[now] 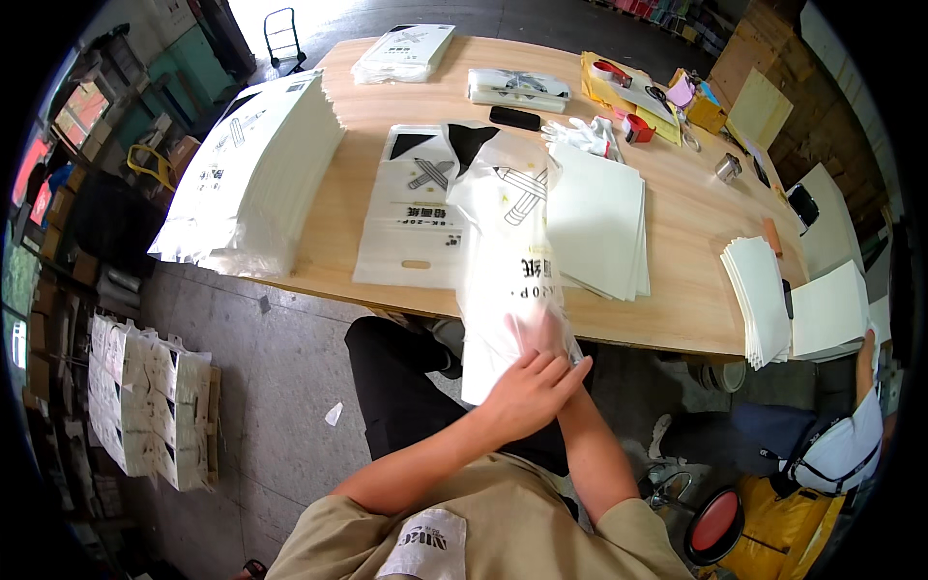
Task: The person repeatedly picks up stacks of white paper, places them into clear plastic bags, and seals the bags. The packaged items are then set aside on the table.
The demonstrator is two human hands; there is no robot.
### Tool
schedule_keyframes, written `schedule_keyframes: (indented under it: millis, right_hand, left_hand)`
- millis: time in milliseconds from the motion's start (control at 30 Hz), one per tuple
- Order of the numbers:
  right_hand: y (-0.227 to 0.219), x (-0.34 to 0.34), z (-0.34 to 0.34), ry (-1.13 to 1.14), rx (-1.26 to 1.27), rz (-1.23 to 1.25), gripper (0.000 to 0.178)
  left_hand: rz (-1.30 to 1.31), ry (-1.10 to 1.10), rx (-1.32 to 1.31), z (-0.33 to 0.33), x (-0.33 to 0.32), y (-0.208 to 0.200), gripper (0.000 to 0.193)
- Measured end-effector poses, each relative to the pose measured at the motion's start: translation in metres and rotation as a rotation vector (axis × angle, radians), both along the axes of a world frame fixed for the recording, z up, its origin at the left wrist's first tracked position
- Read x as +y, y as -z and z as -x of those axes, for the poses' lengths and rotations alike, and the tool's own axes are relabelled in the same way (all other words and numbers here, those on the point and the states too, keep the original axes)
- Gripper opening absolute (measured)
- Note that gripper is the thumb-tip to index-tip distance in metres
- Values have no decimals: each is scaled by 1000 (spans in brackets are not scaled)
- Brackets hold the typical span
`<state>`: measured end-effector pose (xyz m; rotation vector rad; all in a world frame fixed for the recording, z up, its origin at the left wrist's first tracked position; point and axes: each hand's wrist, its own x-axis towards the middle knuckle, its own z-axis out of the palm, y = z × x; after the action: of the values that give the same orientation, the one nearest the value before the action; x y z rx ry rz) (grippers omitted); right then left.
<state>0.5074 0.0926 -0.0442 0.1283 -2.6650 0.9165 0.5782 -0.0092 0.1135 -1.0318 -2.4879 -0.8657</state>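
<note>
A translucent white plastic bag point(512, 217) printed with crossed pencils stands up in front of me, over the table's front edge. My right hand point(537, 334) is inside its lower end, blurred by the plastic, so its fingers are hard to read. My left hand point(527, 391) crosses over my right wrist, its fingers closed on the bag's lower edge. Partly behind the raised bag, a flat bag point(406, 208) of the same print lies on the table. To the right lies a stack of white paper sheets point(597, 222).
The wooden table point(324, 237) bears a tall pile of printed bags point(256, 174) at left. Behind are a black phone point(514, 118), white gloves point(585, 138) and red tape point(636, 129). A co-worker point(836, 435) at right handles paper point(831, 309). Packed bundles point(145, 401) stand on the floor.
</note>
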Motion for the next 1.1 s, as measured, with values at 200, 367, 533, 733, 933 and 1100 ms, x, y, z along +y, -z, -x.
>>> schedule_keyframes:
  millis: [200,367,533,733,933,1100]
  right_hand:
    - [-46,-12,8,-296,-137,1174,41]
    - [-107,-27,7,-274,-350,854,43]
    - [-100,-28,4,-247,-420,1137,51]
    - [-102,-22,9,19,-642,1360,68]
    - [-34,-9,27,74,-441,674,70]
    - [-23,-28,44,82,-202,61,71]
  left_hand:
    - [-51,-407,-135,13,-86,38,122]
    - [-273,-446,-306,30,-96,44,80]
    - [-341,-592,-167,32,-121,47,37]
    - [-83,-346,27,0,-148,17,36]
    - [-137,-319,-5,-23,-127,7,38]
    - [-477,-570,-309,-32,-123,60,27]
